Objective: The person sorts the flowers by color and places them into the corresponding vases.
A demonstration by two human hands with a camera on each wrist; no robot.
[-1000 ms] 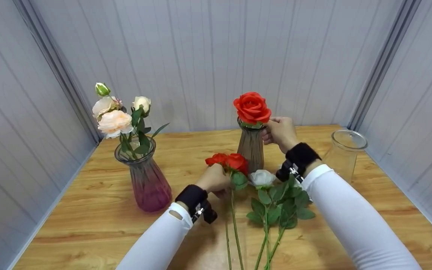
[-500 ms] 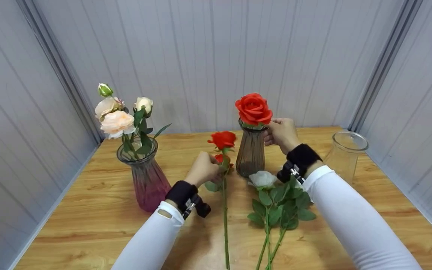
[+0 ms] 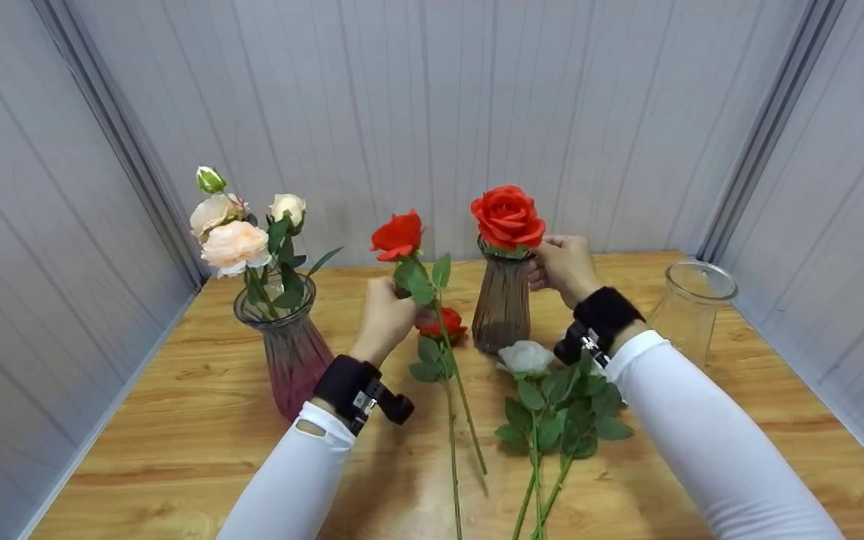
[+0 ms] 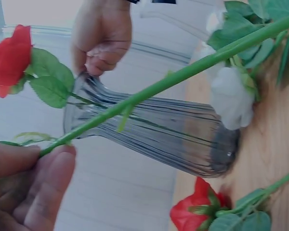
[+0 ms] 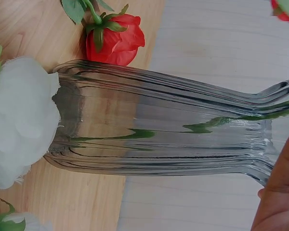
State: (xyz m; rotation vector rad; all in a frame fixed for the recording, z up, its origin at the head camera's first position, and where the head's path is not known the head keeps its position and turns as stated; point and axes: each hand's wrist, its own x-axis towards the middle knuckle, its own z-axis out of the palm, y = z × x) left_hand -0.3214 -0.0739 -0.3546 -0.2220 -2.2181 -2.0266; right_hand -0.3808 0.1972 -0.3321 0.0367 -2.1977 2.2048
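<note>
My left hand point(image 3: 387, 319) pinches the green stem point(image 4: 168, 82) of a red rose point(image 3: 398, 236) just below its leaves. The bloom is raised and the stem slants down to the right. Another red rose point(image 3: 443, 324) lies on the table beneath it. A ribbed grey glass vase point(image 3: 502, 307) stands upright with one red rose point(image 3: 508, 217) in it, the stem visible through the glass. At the right side of the vase's rim my right hand point(image 3: 567, 266) grips the neck with curled fingers; the bloom partly covers the contact in the head view.
White roses point(image 3: 526, 358) with leafy stems lie in front of the grey vase. A pink-tinted vase point(image 3: 293, 367) with pale flowers point(image 3: 235, 247) stands on the left. On the right is a clear glass vase point(image 3: 691, 300), partly behind the right forearm. Panelled walls enclose the table.
My left hand has lifted one red rose off the table and carried it up and left, away from the other red rose. The right hand has stayed at the grey vase.
</note>
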